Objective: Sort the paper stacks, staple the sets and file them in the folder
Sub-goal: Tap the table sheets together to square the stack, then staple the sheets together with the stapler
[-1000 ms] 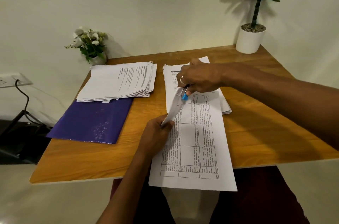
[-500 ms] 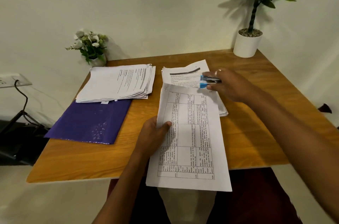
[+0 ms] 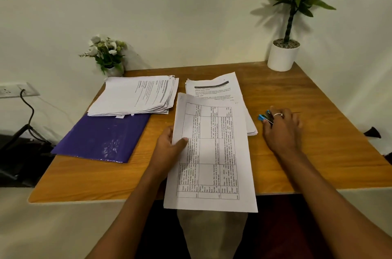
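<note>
1. Left hand [image 3: 169, 149] pinches one sheet set [image 3: 212, 152] at its left edge, thumb on top; the set overhangs the near edge of the table [image 3: 318, 163].
2. Right hand [image 3: 282, 131] lies palm down, fingers curled over one blue stapler [image 3: 263, 117], just right of the right stack [image 3: 212, 87].
3. Two stacks: the left stack [image 3: 135, 97] overlaps one purple folder [image 3: 99, 140]; the set's far end covers the right stack.

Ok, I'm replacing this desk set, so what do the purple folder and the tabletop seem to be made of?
Purple folder: probably glossy plastic; light glints off its cover. Tabletop: wood or wood-look laminate, satin finish; grain streaks show, with a pale edge band.
</note>
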`<control>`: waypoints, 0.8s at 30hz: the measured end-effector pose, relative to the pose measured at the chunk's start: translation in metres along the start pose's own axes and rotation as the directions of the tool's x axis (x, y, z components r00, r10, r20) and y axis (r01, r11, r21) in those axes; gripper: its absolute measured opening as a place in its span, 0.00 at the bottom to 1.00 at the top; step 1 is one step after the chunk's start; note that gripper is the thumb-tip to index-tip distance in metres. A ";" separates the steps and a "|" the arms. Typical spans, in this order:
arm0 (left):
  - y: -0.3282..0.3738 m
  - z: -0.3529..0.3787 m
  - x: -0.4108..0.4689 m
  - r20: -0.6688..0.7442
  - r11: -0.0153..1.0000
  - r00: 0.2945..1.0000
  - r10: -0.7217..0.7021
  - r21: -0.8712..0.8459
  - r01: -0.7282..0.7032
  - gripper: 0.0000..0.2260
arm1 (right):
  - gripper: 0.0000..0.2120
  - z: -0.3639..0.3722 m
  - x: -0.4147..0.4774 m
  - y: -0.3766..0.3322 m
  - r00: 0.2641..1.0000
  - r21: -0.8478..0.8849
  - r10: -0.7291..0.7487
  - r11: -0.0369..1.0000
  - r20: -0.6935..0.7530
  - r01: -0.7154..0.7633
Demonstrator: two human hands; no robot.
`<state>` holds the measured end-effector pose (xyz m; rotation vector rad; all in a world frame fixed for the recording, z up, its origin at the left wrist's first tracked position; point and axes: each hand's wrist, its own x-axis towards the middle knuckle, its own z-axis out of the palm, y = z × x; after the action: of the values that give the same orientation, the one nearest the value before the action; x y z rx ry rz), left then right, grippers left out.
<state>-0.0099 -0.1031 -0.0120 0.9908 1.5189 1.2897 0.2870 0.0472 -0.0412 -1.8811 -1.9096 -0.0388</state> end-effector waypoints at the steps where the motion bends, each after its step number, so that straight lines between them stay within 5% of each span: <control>1: 0.002 0.000 0.001 -0.031 1.000 1.000 0.004 -0.031 -0.005 0.15 | 0.20 0.001 -0.001 0.000 0.999 -0.014 -0.030 0.999 -0.025 0.030; 6: 0.029 0.013 0.031 -0.156 0.998 0.986 0.058 0.019 -0.056 0.14 | 0.16 0.006 0.000 0.001 0.995 0.026 -0.081 0.996 -0.058 0.083; 17: 0.045 0.035 0.164 -0.146 0.949 0.989 0.007 0.312 0.039 0.18 | 0.17 0.009 0.002 0.002 0.997 0.054 -0.065 0.996 -0.038 0.067; 24: 0.041 0.032 0.165 -0.111 0.815 0.969 0.223 0.566 -0.123 0.21 | 0.17 0.008 -0.001 0.003 0.996 0.052 -0.072 0.996 -0.048 0.074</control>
<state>-0.0257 0.0685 0.0053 1.4454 2.0458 1.0890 0.2878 0.0495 -0.0498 -1.7598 -1.9287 -0.0525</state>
